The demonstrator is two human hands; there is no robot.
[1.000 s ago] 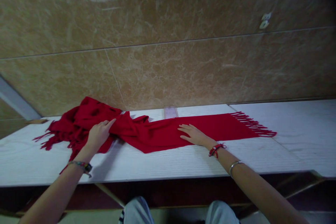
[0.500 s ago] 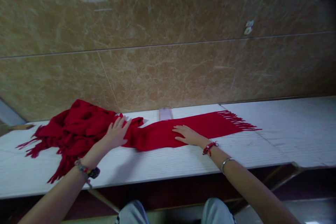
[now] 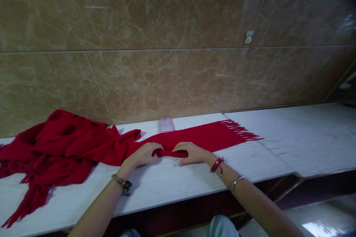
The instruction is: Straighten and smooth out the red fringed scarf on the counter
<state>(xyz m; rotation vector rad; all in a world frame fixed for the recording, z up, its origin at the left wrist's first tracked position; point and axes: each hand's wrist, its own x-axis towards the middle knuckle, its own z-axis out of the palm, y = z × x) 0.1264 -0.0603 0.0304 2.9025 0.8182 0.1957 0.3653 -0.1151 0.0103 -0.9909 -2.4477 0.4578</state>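
Observation:
A long red scarf (image 3: 207, 136) lies lengthwise on the white bench. Its right part is flat and ends in a fringe, while the left part is a rumpled heap. My left hand (image 3: 144, 153) is closed on the scarf's near edge, at the middle of its length. Just to the right, my right hand (image 3: 193, 153) curls its fingers over the same edge, with the thumb lower, near the bench top. Between the two hands the near edge is slightly raised in a narrow fold.
The white wood-grain bench (image 3: 278, 129) runs along a brown marble-tiled wall (image 3: 167, 81). A small pale rectangular item (image 3: 166, 124) lies behind the scarf, against the wall. A white fixture (image 3: 249, 37) sits on the wall. My knee (image 3: 222, 226) is below the bench's front edge.
My left hand has moved right from the rumpled part to the near edge. My right hand has gone from lying flat on the scarf to curling round that edge. The view has shifted.

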